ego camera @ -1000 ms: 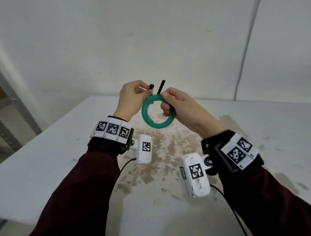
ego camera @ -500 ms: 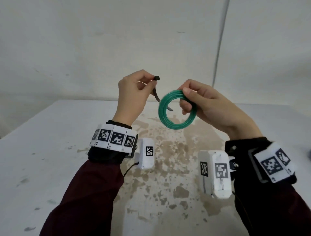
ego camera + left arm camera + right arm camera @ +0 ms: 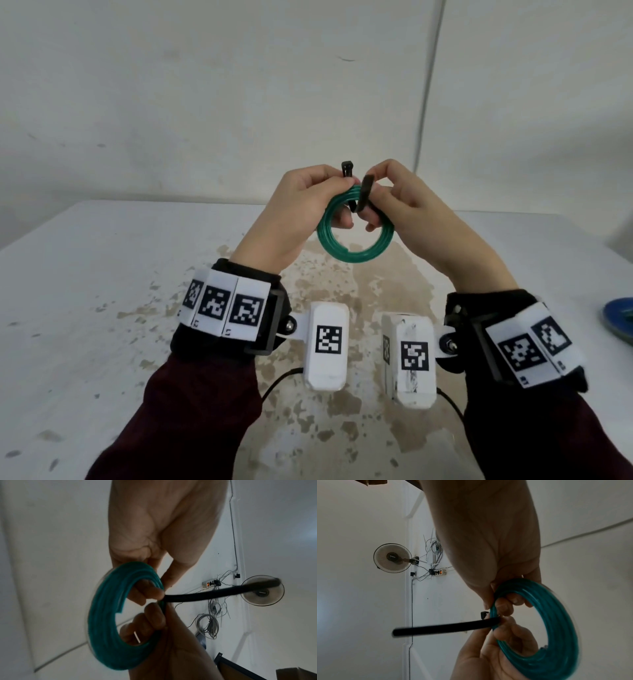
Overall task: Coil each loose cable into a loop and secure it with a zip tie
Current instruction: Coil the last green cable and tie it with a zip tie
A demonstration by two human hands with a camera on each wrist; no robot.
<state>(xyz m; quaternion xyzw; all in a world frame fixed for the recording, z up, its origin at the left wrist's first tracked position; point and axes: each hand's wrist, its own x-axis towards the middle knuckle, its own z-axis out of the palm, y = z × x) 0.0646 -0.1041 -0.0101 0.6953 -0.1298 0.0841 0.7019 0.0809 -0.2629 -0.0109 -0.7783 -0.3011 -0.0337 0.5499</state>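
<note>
Both hands raised above the white table [image 3: 102, 274], meeting at the top of a green cable coil [image 3: 354, 255]. Coil hangs as a round multi-turn loop, clear of the tabletop, one cut end visible on the inner edge at about 6 o'clock in the head view. Left hand [image 3: 301, 212] has fingers curled, pinching the coil's top at roughly 11 o'clock together with a black zip tie [image 3: 363, 197]; the tie's square head [image 3: 348, 169] sticks up above the left fingertips. Right hand [image 3: 407, 209] also curled, pinching the coil at about 1 o'clock and the tie's strap, which crosses the bundle at 12 o'clock. Wrist views: the strap's free tail [image 3: 223, 593] juts out sideways from between the fingertips, not threaded into the head as far as can be seen; the coil [image 3: 556, 628] fills the frame. Table surface is stained brown under the hands. Blue dish [image 3: 620, 318] at the 3 o'clock edge, cropped. Wall fan [image 3: 392, 559] and power strip [image 3: 439, 572] on the far wall.
</note>
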